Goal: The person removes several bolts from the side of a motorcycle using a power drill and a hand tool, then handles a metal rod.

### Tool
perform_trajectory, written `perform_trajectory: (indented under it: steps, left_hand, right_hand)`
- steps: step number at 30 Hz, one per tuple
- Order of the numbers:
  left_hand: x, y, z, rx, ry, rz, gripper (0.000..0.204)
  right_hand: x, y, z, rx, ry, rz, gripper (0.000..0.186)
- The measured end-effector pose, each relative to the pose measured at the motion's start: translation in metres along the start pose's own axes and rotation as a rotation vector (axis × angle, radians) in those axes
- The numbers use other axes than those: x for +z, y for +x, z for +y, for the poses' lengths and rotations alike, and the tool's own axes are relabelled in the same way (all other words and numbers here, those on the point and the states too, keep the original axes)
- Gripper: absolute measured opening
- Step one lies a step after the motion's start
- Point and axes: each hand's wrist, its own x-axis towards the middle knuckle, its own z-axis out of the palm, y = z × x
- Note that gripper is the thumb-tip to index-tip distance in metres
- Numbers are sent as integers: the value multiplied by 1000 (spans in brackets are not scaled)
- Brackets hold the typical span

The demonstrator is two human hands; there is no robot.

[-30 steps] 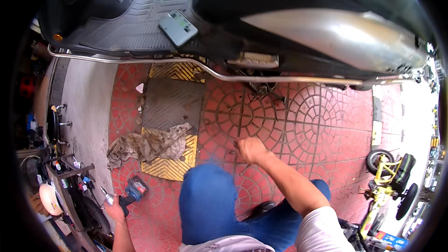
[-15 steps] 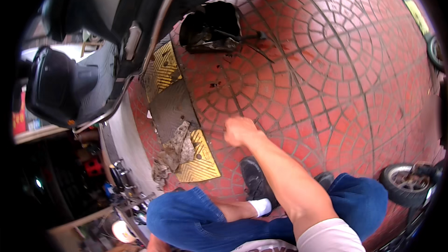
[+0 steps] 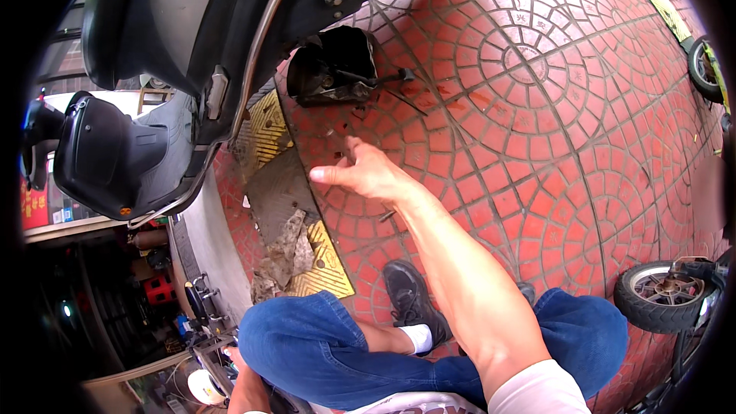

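My right hand reaches forward over the red brick paving. Its fingers are spread, the thumb points left, and nothing is in it. Just beyond it a black plastic scooter part with cables lies on the bricks. A small metal bit lies below my wrist. A scooter tipped on its side fills the upper left. My left hand shows only at the lower edge behind my blue-jeaned knee, next to tools; its grip is hidden.
A yellow-and-grey ramp plate with a dirty rag lies left of my hand. My black shoe rests on the bricks. A small wheel stands at the right. Cluttered shop shelves are at the lower left.
My view has swung round, so the scooter now sits at the upper left. My right hand has stayed stretched over the bricks and its fingers have spread.
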Motion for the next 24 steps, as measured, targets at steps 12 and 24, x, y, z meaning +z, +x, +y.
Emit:
perform_trajectory:
  steps: [12,24]
  left_hand:
    - [-198,-4,202,865,-299,508,81]
    - [-575,15,335,1038,-591,1296,67]
  right_hand:
    - [-12,-8,2,14,-705,288,69]
    - [-75,-10,54,-211,-961,527,66]
